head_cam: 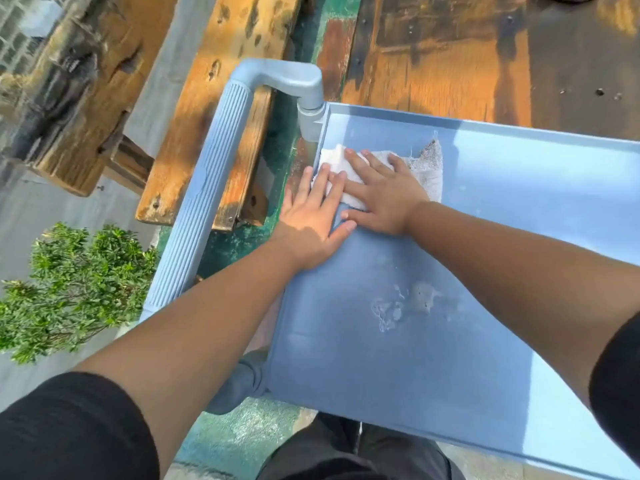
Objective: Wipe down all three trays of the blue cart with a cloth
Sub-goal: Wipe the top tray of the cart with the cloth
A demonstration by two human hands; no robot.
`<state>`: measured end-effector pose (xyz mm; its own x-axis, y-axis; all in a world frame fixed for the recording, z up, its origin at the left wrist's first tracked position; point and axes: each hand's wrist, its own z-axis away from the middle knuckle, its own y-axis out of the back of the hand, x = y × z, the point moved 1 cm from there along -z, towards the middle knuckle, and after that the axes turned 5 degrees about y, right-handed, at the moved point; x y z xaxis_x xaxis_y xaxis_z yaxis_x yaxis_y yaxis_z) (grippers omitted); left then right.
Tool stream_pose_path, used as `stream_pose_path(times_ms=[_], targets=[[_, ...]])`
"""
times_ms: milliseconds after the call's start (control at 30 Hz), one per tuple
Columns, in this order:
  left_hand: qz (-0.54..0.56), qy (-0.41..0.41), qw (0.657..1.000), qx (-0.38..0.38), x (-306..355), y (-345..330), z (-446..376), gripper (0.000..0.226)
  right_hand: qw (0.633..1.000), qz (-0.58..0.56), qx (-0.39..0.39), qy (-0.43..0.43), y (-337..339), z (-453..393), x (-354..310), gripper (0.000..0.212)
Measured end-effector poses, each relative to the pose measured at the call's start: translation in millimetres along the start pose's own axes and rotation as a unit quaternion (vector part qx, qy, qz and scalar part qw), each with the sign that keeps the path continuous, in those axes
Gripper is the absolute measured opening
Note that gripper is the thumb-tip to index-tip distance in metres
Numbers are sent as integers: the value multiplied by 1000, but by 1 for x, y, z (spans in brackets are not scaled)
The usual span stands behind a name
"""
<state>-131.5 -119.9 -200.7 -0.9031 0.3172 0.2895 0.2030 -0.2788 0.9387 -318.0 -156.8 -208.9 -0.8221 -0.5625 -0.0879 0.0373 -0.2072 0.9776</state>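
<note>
both hands flat on the cloth at the top tray's far left corner.
left to right: ribbed cart handle (211,188) beside the tray; left hand (311,220), fingers straight and spread, presses the white cloth (424,169) at the tray's left rim; right hand (382,195), fingers also spread, presses it flat on the blue top tray (433,368); a pale dried stain (403,304) lies mid-tray, apart from the cloth.
</note>
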Motion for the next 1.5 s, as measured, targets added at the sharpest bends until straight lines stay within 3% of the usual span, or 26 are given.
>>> stream_pose_path(times_ms=[267, 467, 733, 833, 1000, 1333, 1400, 1500], targets=[[-16, -60, 998, -16, -3, 3, 4, 76, 1000, -11, -20, -12, -26, 55, -80, 73], [17, -12, 999, -34, -8, 2, -1, 68, 999, -30, -32, -4, -32, 96, -133, 70], [-127, -1, 991, -46, -2, -3, 1, 66, 995, -99, -27, 19, -44, 158, -216, 68], [-229, -8, 973, -7, 9, -5, 7, 68, 995, -91, -32, 28, -43, 163, -220, 65], [-124, -62, 988, -68, 34, -34, 29, 64, 994, -91, -35, 39, -39, 165, -219, 64], [-132, -64, 988, -56, 30, -36, 29, 67, 994, -93, -10, 60, -51, 181, -227, 62], [-132, -65, 988, -55, 29, -37, 26, 66, 995, -99, 3, 25, -53, 182, -225, 61], [-130, -68, 988, -54, 28, -39, 25, 63, 980, -143, 32, -138, -56, 187, -219, 61]])
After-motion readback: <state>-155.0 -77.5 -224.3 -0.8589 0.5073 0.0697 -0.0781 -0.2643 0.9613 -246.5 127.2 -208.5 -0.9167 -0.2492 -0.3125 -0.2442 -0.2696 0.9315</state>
